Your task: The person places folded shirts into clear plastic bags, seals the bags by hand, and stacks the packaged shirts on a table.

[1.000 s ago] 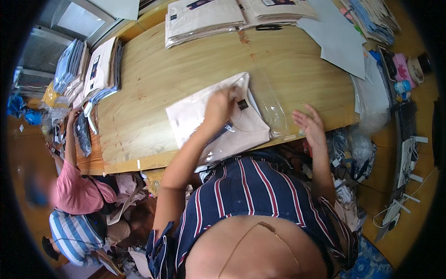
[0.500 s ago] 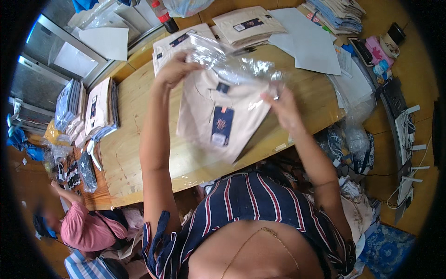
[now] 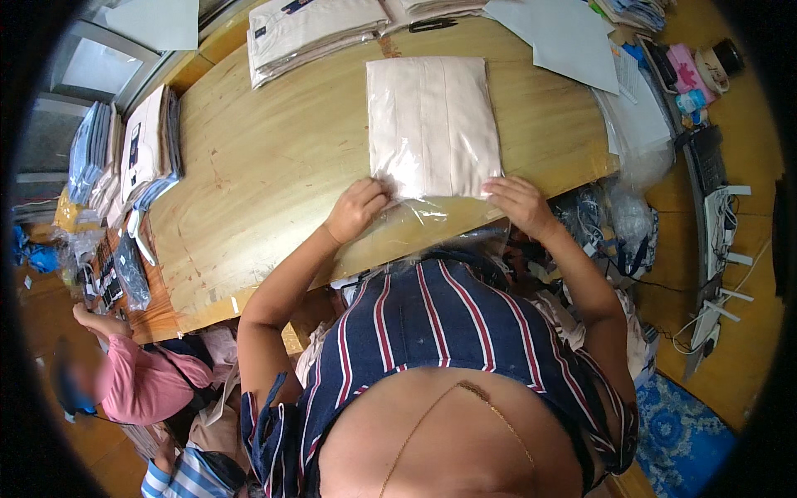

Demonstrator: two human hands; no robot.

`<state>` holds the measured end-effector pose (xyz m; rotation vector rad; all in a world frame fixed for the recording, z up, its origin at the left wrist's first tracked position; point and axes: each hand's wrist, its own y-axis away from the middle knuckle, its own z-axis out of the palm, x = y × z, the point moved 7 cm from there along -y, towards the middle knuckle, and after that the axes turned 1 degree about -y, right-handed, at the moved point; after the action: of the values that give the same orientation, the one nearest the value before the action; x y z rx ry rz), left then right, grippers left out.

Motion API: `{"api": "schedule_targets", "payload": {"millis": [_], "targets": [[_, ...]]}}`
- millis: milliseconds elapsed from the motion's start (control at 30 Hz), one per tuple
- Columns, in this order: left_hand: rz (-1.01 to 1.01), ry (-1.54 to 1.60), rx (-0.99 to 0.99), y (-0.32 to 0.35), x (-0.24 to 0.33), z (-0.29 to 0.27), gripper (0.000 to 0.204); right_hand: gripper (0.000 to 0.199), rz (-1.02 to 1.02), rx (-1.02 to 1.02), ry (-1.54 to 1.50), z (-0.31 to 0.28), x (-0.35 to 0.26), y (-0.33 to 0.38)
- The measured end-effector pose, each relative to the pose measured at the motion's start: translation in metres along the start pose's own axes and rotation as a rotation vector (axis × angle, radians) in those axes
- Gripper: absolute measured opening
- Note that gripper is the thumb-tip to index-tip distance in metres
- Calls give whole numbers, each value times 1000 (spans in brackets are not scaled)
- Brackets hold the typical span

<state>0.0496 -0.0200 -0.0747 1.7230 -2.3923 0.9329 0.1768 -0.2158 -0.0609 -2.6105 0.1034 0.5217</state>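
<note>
A folded cream garment in a clear plastic bag (image 3: 432,124) lies flat on the wooden table, its plain back side up. The bag's loose clear end hangs toward me over the table's near edge. My left hand (image 3: 358,209) is closed on the bag's near left corner, fingers curled. At the near right corner, my right hand (image 3: 520,204) pinches the plastic between thumb and fingers.
Bagged cream garments (image 3: 320,37) are stacked at the table's far side, beside a black tool (image 3: 433,26). White sheets (image 3: 560,50) lie far right. More folded garments (image 3: 149,145) stand at the left. A person in pink (image 3: 158,378) sits at lower left.
The bagged garment, held up with its tagged front showing, has been turned over and laid on the table. Both my hands have come nearer to me, onto its near corners.
</note>
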Motion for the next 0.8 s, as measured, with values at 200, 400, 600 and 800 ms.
{"api": "schedule_targets", "payload": {"millis": [200,400,600,800], "targets": [[-18,20,-30,9,13,-3,11,10,213,14,-115,0,-4,17],[-746,262,60,17,-30,7,21,10,874,464,-593,26,51,33],[-984,111,270,15,-40,17,27,21,976,456,161,15,56,7],[-1014,-326,-12,-11,-37,11,19,17,1115,153,523,23,60,-2]]}}
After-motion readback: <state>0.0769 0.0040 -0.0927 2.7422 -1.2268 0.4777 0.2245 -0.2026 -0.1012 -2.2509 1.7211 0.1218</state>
